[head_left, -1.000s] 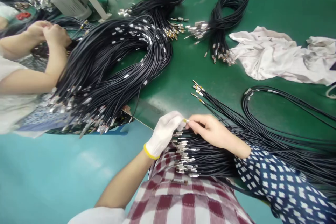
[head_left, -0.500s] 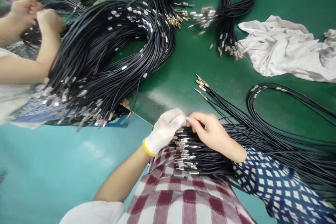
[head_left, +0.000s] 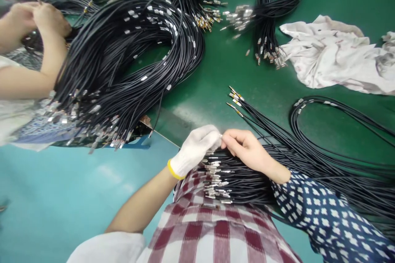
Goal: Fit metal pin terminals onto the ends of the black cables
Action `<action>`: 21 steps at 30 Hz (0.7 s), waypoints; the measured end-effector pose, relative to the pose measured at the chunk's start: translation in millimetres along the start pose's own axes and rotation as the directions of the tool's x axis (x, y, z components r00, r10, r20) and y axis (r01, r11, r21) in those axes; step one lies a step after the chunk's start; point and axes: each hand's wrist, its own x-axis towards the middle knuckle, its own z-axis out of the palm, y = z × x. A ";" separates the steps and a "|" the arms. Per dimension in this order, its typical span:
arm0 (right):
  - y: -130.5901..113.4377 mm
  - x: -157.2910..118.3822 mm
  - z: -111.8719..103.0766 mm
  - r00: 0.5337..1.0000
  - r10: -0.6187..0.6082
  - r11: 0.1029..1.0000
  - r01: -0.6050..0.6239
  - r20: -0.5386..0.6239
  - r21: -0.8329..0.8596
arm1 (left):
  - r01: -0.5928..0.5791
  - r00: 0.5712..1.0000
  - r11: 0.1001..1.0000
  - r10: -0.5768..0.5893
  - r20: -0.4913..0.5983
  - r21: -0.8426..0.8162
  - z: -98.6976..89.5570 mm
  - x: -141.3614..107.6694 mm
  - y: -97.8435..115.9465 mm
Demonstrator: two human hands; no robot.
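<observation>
My left hand [head_left: 199, 146], in a white knit glove with a yellow cuff, is closed in a pinch at the table's near edge. Its fingertips meet those of my bare right hand [head_left: 243, 148], which is pinched too. A tiny pale cable end shows between them; most of it is covered by the fingers. Below both hands, a bundle of black cables [head_left: 247, 185] lies across my checked apron [head_left: 216, 234]. Their silver metal terminals [head_left: 216, 181] point left, and the cables run off to the right.
A large looped bundle of black cables [head_left: 185, 55] fills the left of the green table [head_left: 210, 102]. Another coil [head_left: 285, 2] lies at the back, beside a crumpled white cloth [head_left: 333, 55]. Several cables with yellow-banded tips [head_left: 236, 96] stretch rightward. A co-worker's hands [head_left: 51, 20] are at far left.
My two hands stay pinched together, with only a slight shift of the fingers. The view has moved a little. At left, the co-worker's hands have moved slightly left.
</observation>
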 end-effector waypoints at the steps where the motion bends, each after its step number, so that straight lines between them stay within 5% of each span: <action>1: -0.7 0.2 -1.2 1.000 0.008 1.000 -0.008 0.007 0.023 | -0.006 1.000 0.999 0.004 -0.023 -0.051 1.5 1.3 -0.2; 8: -1.5 -0.3 -2.3 1.000 -0.031 0.998 0.031 0.001 0.049 | -0.058 0.997 0.967 0.046 -0.055 -0.248 4.5 8.4 4.9; 13: 3.8 -0.3 2.9 1.000 0.005 1.000 -0.004 0.026 -0.013 | -0.168 0.984 0.854 0.176 -0.029 -0.492 16.7 44.2 7.8; 17: 7.5 1.3 4.5 0.995 0.096 0.995 -0.095 0.028 -0.037 | 0.051 0.970 0.753 0.118 0.211 -0.656 30.8 76.4 9.7; 21: 7.7 4.1 3.7 0.987 0.155 0.988 -0.155 0.052 -0.003 | 0.175 0.949 0.696 0.069 0.307 -0.696 35.5 81.2 11.3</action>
